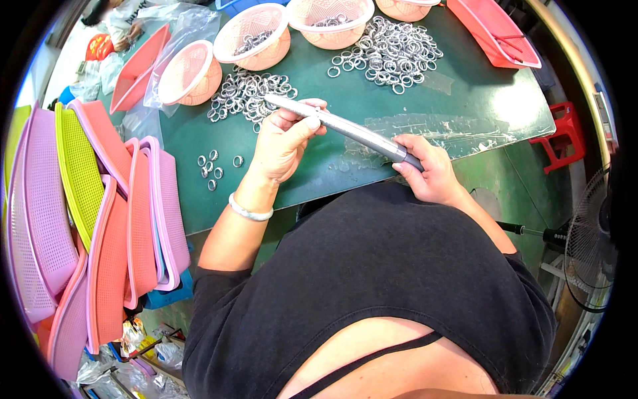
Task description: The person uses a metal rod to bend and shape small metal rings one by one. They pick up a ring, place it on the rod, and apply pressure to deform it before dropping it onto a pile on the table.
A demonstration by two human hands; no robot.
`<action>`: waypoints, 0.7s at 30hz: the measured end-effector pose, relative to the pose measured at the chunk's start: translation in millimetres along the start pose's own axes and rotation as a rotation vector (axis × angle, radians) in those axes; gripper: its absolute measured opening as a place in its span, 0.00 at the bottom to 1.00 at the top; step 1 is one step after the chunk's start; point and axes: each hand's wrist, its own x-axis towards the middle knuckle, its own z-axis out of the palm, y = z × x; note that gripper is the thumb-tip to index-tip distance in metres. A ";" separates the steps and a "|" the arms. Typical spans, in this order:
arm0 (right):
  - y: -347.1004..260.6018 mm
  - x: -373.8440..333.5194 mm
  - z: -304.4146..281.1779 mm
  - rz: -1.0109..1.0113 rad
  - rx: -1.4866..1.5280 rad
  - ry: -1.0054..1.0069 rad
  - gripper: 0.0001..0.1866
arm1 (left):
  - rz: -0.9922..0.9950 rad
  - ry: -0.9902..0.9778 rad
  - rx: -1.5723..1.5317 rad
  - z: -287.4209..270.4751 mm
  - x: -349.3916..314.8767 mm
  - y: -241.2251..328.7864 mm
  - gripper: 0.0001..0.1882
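A tapered silver ring mandrel slants across in front of me above the table's near edge. My left hand is closed around it near its far left end, thumb pressed on top. Its darker end sits in my right hand, with the fingers wrapped round it. Whether a ring is under my left fingers, I cannot tell. Just beyond my left hand lies a pile of silver rings. Several loose rings lie apart to the left of my left wrist. A larger ring pile is farther off to the right.
Pink baskets line the far side of the green table, two holding rings. A red tray stands far right. Stacked colored baskets crowd the left. A red stool and a fan are on the right.
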 end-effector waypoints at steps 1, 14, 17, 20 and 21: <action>0.4 -0.4 0.1 -0.012 -0.014 0.002 0.19 | 0.001 0.000 0.021 0.7 -0.7 0.9 0.14; -6.7 1.9 0.6 0.023 0.038 0.017 0.18 | 0.105 0.140 0.101 16.8 4.5 12.7 0.13; -11.2 7.3 0.4 0.034 0.124 0.051 0.18 | 0.165 0.105 0.084 25.3 17.0 24.6 0.12; -14.7 11.5 -2.6 0.092 0.295 0.062 0.17 | 0.182 0.076 0.077 30.3 29.0 33.9 0.09; -15.1 10.7 -4.1 0.165 0.410 0.045 0.17 | 0.246 0.116 0.020 25.5 36.4 41.8 0.09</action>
